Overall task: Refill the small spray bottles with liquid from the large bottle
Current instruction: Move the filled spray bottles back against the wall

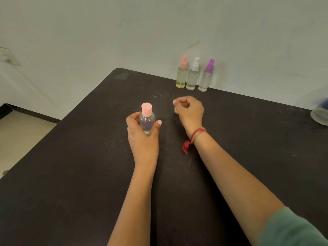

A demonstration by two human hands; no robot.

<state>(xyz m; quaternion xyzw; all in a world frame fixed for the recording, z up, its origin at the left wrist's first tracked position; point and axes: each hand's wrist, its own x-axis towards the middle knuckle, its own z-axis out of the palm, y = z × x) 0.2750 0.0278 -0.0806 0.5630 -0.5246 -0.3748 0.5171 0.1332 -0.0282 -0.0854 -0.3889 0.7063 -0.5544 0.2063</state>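
Your left hand [142, 135] grips the clear bottle [147, 119] near the middle of the dark table [88, 139], thumb on one side and curled fingers on the other, clamped round its body. The bottle stands upright with its pink flip cap [147, 109] closed. Clear liquid shows through the wall, but the hand hides the base, so you cannot tell whether it rests on the tabletop.

At 2 o'clock from the bottle, just apart from it, your right hand [189, 108] hovers with its fingers curled in together toward the palm and the thumb laid against them; nothing shows inside the curl. A red thread bracelet [197, 133] circles that wrist, its loose ends dangling at 7 o'clock.

Farther out at 1 o'clock, three small spray bottles stand upright in a close row at the table's far edge, against the pale wall [124, 32]: the pink-topped sprayer [182, 75] holds yellowish liquid, while the white-topped sprayer [193, 77] and the purple-topped sprayer [205, 79] look clear. How full those two are cannot be judged.

At 3 o'clock, cut by the frame edge, lies a blurred round object [320, 114]. A green sleeve [291, 228] shows at 5 o'clock, and pale floor [21, 132] at 9 o'clock.
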